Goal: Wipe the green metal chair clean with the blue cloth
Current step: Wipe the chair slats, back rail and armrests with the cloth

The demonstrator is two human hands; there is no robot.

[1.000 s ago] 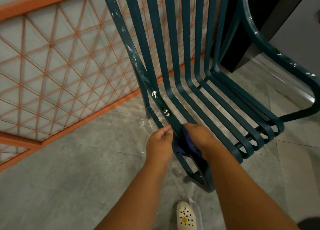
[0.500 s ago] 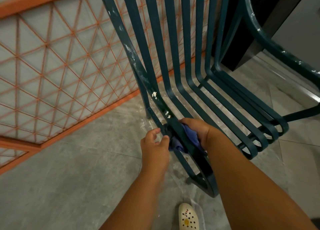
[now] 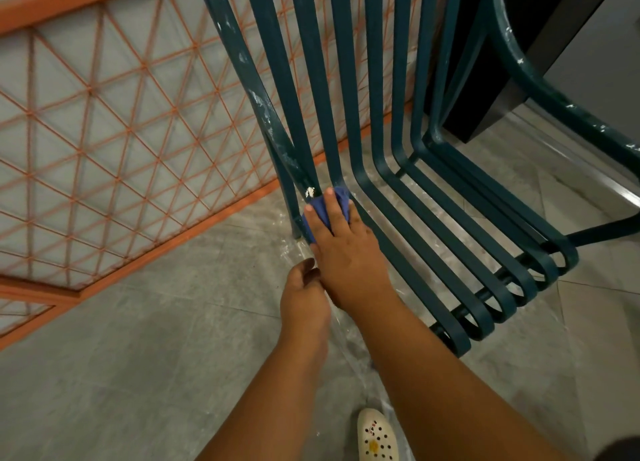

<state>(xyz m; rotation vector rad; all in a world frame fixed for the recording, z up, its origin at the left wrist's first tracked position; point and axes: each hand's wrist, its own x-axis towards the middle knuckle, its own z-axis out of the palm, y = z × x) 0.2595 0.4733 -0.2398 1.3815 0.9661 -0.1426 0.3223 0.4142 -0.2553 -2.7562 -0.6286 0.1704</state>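
The green metal chair (image 3: 377, 121) fills the upper right, its slats curving from backrest into seat. White specks and smears mark its left frame bar. My right hand (image 3: 341, 244) lies flat on the left slats near the seat bend, pressing the blue cloth (image 3: 323, 209) against them; the cloth shows under and beyond my fingers. A white spot sits on the bar just left of the cloth. My left hand (image 3: 304, 294) is loosely curled just below and left of the right one, touching its wrist side, with nothing visible in it.
An orange lattice fence (image 3: 114, 124) runs along the left and behind the chair. Grey floor tiles (image 3: 138, 356) lie below, with a wet or plastic sheen under the chair. A white clog (image 3: 377, 436) is at the bottom. A dark block (image 3: 512, 72) stands at upper right.
My right hand has slid the cloth up the left slats from the seat's front toward the bend. My left hand has let go of the cloth and frame and dropped back.
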